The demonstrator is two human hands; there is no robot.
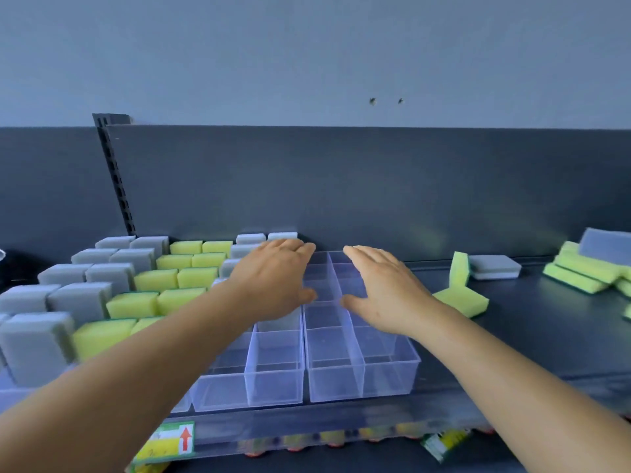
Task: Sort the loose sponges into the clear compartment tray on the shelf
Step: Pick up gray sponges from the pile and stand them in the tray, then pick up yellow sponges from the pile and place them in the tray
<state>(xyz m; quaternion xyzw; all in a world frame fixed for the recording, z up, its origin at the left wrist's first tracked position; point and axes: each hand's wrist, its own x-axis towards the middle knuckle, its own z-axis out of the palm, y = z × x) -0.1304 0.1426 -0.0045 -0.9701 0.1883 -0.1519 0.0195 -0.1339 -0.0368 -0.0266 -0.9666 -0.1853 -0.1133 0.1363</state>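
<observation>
From the head view we see the clear plastic compartment tray (341, 367) on the dark grey shelf (529, 336): its left compartments hold upright grey rectangular sponges (82, 302) and yellow-green rectangular sponges (177, 278), its right ones hold nothing. Our left hand (273, 285) and right hand (386, 291) hover flat over it, fingers straight, holding nothing. Loose yellow-green sponges (461, 298) and a grey-topped pile (587, 264) lie right of the tray.

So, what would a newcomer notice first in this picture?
Two bare hands, left hand and right hand, are spread open over the clear compartment tray at centre. Grey and yellow sponges fill its left side, and loose sponges lie on the shelf at right.
</observation>
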